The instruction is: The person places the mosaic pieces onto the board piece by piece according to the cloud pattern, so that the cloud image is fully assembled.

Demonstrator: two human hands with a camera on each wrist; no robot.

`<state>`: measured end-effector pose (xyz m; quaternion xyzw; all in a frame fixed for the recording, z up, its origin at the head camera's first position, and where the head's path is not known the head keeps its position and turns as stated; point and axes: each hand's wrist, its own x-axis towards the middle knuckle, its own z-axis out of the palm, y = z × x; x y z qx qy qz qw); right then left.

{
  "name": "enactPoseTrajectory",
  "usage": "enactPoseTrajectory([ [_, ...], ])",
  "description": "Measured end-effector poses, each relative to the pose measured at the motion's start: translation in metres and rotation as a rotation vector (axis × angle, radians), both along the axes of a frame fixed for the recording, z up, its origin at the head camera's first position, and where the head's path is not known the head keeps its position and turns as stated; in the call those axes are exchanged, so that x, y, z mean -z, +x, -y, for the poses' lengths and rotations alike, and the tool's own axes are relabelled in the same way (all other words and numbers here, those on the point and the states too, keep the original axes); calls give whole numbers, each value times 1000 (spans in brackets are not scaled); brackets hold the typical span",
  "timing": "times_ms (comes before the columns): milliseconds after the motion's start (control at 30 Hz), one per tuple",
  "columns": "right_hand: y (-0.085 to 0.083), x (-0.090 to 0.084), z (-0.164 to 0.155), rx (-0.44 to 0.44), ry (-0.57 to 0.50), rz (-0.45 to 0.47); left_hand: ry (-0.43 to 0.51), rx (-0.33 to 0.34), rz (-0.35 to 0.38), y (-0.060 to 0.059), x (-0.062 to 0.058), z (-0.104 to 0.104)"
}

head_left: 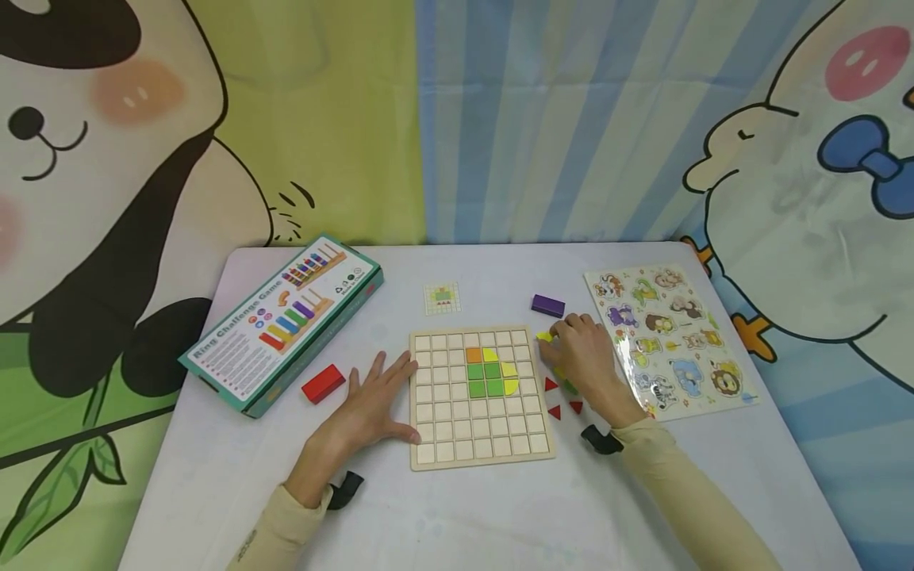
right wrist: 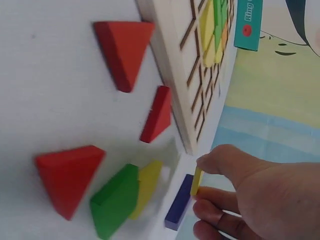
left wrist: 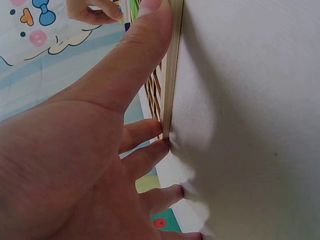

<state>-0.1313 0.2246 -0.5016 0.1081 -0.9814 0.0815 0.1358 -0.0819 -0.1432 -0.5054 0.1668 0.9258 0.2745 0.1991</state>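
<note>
A white-covered table [head_left: 400, 523] fills the lower head view, backed by a cartoon-printed cloth [head_left: 357, 159], green at left and blue-striped at right; its large figures are cut off by the frame's edges. The gridded wooden board [head_left: 481, 463] lies just below the frame's centre, bearing green, yellow and orange pieces. At its left edge the person's left hand [head_left: 371, 408] rests with fingers spread, touching the rim. Right of the board, the right hand [head_left: 585, 357] pinches a yellow piece [right wrist: 197, 181] between thumb and finger, plain only in the right wrist view. In the head view that hand partly hides the loose green piece [right wrist: 115, 202] near the red triangles [right wrist: 68, 180]. The left wrist view cuts off the board's top and the lowest finger; both sleeves [head_left: 703, 488] run out at the head view's lower edge.
</note>
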Motion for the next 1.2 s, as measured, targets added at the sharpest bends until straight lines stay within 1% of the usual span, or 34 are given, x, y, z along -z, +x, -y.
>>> enactPoseTrajectory([
  [133, -5, -9, 9, -95, -17, -47, -4, -4, 3, 0, 0, -1],
  [267, -10, -18, 26, -230, -15, -53, 0, -7, 12, 0, 0, -1],
  [367, -14, -21, 41, -336, 2, -61, 1, -6, 13, 0, 1, -1],
  [467, -18, -22, 55, -425, 16, -47, 3, -6, 12, 0, 1, -1],
  [567, -22, -22, 67, -489, 26, -9, 4, -4, 8, 0, 1, 0],
  [733, -28, -19, 81, -565, 36, 54, 6, 4, 0, 0, 1, 0],
  [933, -31, -13, 90, -645, 17, 86, 5, 7, 0, 0, 2, 1],
  [1033, -31, -11, 95, -664, 25, 98, 8, 6, 1, 0, 1, 2],
  [1200, -31, -8, 101, -658, 61, 137, 10, 8, -1, 1, 0, 2],
])
